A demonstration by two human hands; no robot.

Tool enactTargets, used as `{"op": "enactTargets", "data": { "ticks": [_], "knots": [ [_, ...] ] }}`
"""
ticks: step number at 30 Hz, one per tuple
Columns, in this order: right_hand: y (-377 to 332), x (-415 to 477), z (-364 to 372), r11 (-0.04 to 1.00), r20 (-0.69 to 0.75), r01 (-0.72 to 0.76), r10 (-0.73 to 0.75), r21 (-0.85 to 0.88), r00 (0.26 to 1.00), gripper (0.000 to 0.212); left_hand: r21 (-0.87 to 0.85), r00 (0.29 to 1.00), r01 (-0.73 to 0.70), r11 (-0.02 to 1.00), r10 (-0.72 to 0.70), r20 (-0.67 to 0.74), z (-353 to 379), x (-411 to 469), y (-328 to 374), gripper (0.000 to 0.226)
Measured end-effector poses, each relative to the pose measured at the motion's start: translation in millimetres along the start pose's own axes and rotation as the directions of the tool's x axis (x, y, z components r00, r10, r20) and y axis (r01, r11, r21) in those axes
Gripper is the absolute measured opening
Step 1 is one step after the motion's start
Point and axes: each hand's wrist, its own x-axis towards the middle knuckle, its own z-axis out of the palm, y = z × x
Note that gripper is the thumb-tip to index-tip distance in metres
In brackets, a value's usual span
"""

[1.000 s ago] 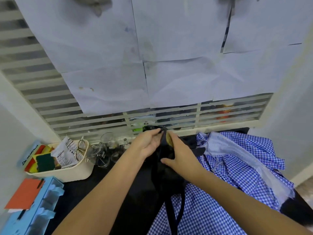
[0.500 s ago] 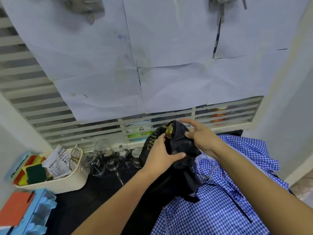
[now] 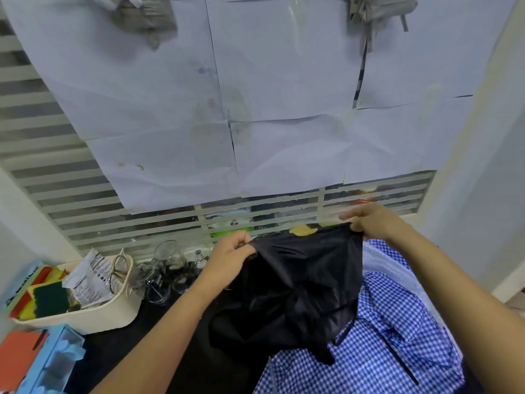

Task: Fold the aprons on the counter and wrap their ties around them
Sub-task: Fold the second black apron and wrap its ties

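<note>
Head view: the black apron (image 3: pixel 298 282) is serving as the landmark here, hanging stretched between both hands above the dark tabletop (image 3: pixel 113 348).
Far left of the apron: a blue organiser (image 3: pixel 54 362) and a cream basket (image 3: pixel 93 317) of sponges and packets are sitting on the tabletop edge.
Just left of the apron: a cluster of clear glasses (image 3: pixel 167 268) is standing close beside the hanging cloth.
Left hand (image 3: pixel 231 253): its fingers are pinching the apron's top left corner, closed tight on the fabric.
Right hand (image 3: pixel 369 221): its fingers are gripping the apron's top right corner, closed on the hem.
Below and right of the apron: blue checked aprons (image 3: pixel 377 345) are lying in a loose heap, with the black apron's lower part draping onto them.
Risk, glasses: I judge that a swing of the cloth leftward could be knocking a glass over, since they are standing so near.
Risk, ties: the black ties are dangling bunched in the lower folds and could be snagging in the checked heap, spoiling the fold.
Risk, space: little bare tabletop is showing for laying the apron flat.
Behind the apron: a slatted white window grille (image 3: pixel 56 172) is carrying taped paper sheets (image 3: pixel 284 81); pale walls are closing in on both sides.
</note>
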Motion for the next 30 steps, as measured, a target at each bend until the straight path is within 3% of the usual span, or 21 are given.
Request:
{"op": "enactTargets", "data": {
  "ticks": [2,3,5,7,8,9,12,14,16,18,20,22,24,26,28,29,30],
  "knots": [
    [-8,-9,10,0.986,-0.096,0.129,-0.139,-0.109,0.986,0.036,0.008,0.999,-0.004,1.000,0.003,0.047,2,6,18,0.024],
    [-14,-19,18,0.971,-0.110,0.228,-0.234,-0.069,0.966,0.049,0.024,0.999,-0.009,1.000,0.008,0.051,4,9,26,0.020],
    [-28,-42,38,0.905,-0.018,0.425,-0.425,0.029,0.905,0.086,0.052,0.999,-0.028,0.998,0.027,0.023,9,16,41,0.017],
    [-34,-55,64,0.841,0.128,0.536,-0.525,-0.076,0.842,0.117,0.057,0.998,-0.066,0.996,0.067,-0.020,13,22,56,0.019],
    [-32,-55,79,0.805,0.135,0.580,-0.566,-0.121,0.813,0.121,0.056,0.996,-0.080,0.995,0.082,-0.028,15,24,64,0.021],
    [-29,-54,90,0.771,0.082,0.626,-0.621,-0.115,0.779,0.111,0.051,0.996,-0.088,0.995,0.089,-0.025,17,25,70,0.022],
    [-33,-52,96,0.709,-0.249,0.693,-0.653,0.130,0.715,0.041,0.041,0.992,-0.124,0.991,0.122,0.034,18,27,81,0.025],
    [-37,-52,81,0.742,-0.289,0.660,-0.611,0.115,0.737,0.035,0.091,0.988,-0.142,0.986,0.135,0.081,11,26,82,0.033],
    [-35,-47,62,0.800,-0.094,0.599,-0.599,-0.027,0.795,0.029,0.243,0.985,-0.156,0.957,0.133,0.111,0,26,78,0.038],
    [-36,-44,39,0.826,0.071,0.561,-0.558,-0.047,0.827,0.033,0.448,0.984,-0.181,0.876,0.158,0.088,-12,25,70,0.020],
    [-44,-49,18,0.830,-0.001,0.549,-0.552,0.102,0.834,0.032,0.607,0.984,-0.143,0.782,0.180,0.001,-19,22,57,0.020],
    [-52,-48,4,0.798,-0.133,0.515,-0.500,0.314,0.856,0.030,0.615,0.986,-0.036,0.787,0.128,-0.107,-24,17,37,0.028],
    [-59,-47,-10,0.788,-0.146,0.498,-0.480,0.362,0.865,0.024,0.586,0.986,0.090,0.805,0.011,-0.167,-28,15,10,0.021],
    [-58,-48,-29,0.834,0.144,0.476,-0.527,0.279,0.838,0.004,0.639,0.983,0.185,0.746,-0.153,-0.106,-42,14,-20,0.015],
    [-56,-49,-48,0.925,0.560,0.366,-0.359,0.104,0.747,0.036,0.629,0.947,0.257,0.734,-0.322,-0.011,-59,14,-40,0.019],
    [-55,-46,-53,0.938,0.664,0.345,-0.232,-0.041,0.711,0.043,0.607,0.932,0.280,0.744,-0.361,0.013,-64,14,-41,0.019],
    [-52,-41,-56,0.902,0.672,0.371,-0.135,-0.220,0.728,0.042,0.575,0.938,0.283,0.768,-0.348,0.003,-68,13,-35,0.019]
  ]
}}
